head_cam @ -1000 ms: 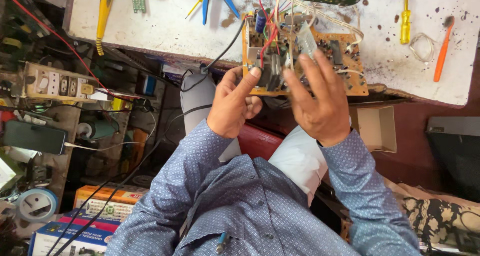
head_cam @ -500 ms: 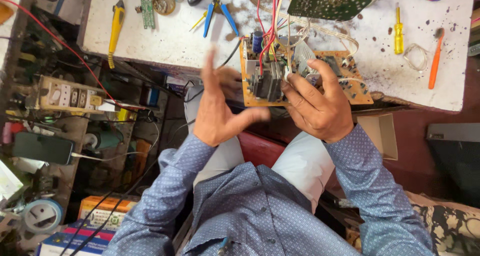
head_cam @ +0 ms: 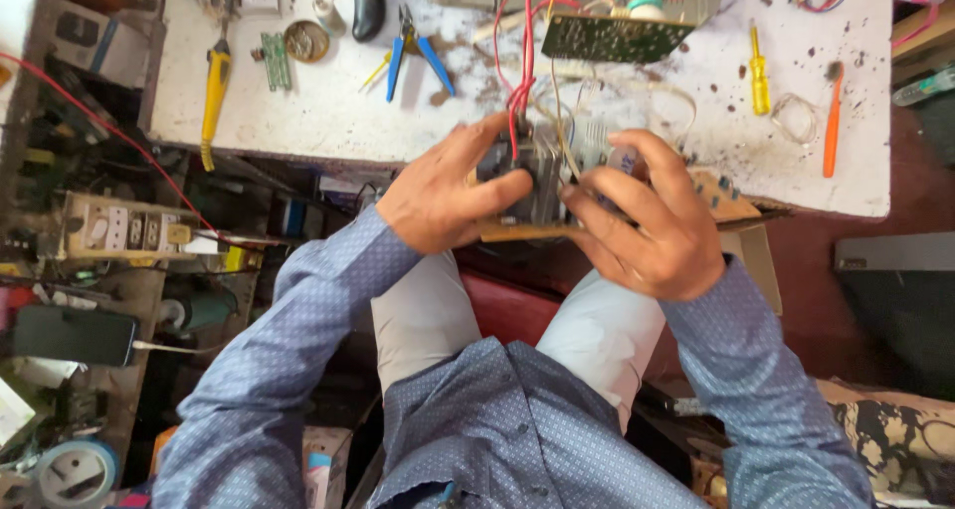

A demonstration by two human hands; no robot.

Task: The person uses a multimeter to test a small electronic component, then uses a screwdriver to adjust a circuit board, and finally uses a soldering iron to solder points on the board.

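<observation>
The left hand came back, so now 2 hands, with the right hand, hold the brown board of electric parts tight.

On the white surface in front of me lie blue-handled pliers, a yellow-handled tool, a yellow screwdriver and an orange one. Down on the left sit a dark phone and a tape roll.

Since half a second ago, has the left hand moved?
Yes. The left hand was raised open, off the brown circuit board at the white workbench edge; now it has closed in rightward and grips the board opposite the right hand.
</observation>
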